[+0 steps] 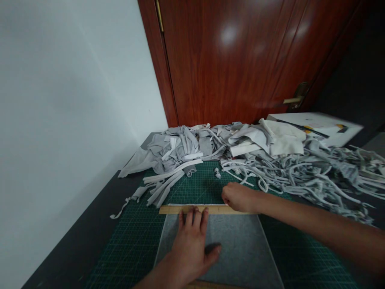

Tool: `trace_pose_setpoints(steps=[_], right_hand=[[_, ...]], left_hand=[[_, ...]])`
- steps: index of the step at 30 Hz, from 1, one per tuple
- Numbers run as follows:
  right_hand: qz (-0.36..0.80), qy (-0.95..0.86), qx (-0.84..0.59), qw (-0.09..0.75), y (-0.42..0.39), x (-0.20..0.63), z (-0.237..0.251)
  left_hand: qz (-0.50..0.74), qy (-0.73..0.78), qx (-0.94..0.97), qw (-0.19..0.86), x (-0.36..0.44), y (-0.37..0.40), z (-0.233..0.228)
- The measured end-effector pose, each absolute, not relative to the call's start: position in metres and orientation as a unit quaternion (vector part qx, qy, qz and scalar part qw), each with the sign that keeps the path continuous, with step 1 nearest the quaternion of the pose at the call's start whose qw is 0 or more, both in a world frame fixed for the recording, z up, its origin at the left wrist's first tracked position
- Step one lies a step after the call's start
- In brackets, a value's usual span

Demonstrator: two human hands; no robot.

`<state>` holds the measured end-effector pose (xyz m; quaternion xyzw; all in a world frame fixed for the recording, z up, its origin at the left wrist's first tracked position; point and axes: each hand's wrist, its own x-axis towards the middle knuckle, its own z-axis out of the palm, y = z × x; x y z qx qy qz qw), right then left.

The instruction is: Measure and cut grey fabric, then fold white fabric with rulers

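Note:
A wooden ruler [215, 210] lies crosswise over a grey cloth piece [237, 245] near its far edge. My left hand [191, 241] is spread flat, its fingertips on the ruler and its palm over the cloth. My right hand [239, 196] is closed in a fist at the ruler's far side, right of the middle. Whatever it may grip is hidden by the fingers. Beneath the cloth is a green cutting mat [129, 241] with a printed grid. A narrow strip of cloth shows beyond the ruler.
Grey and white cloth scraps [183, 144] are heaped at the back. Tangled grey strips [300, 172] spread on the right, before a white box [319, 124] with a dark, thin tool on top. A white wall [75, 100] borders the left; a wooden door [228, 72] stands behind.

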<state>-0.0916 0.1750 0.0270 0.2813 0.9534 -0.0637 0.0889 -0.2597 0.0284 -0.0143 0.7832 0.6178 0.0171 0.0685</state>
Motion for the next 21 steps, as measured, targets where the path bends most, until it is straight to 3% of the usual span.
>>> trace_pose_setpoints(steps=[21], right_hand=[[-0.072, 0.945, 0.306, 0.091, 0.178, -0.04, 0.017]], left_hand=[[0.012, 0.618, 0.783, 0.066, -0.257, 0.029, -0.009]])
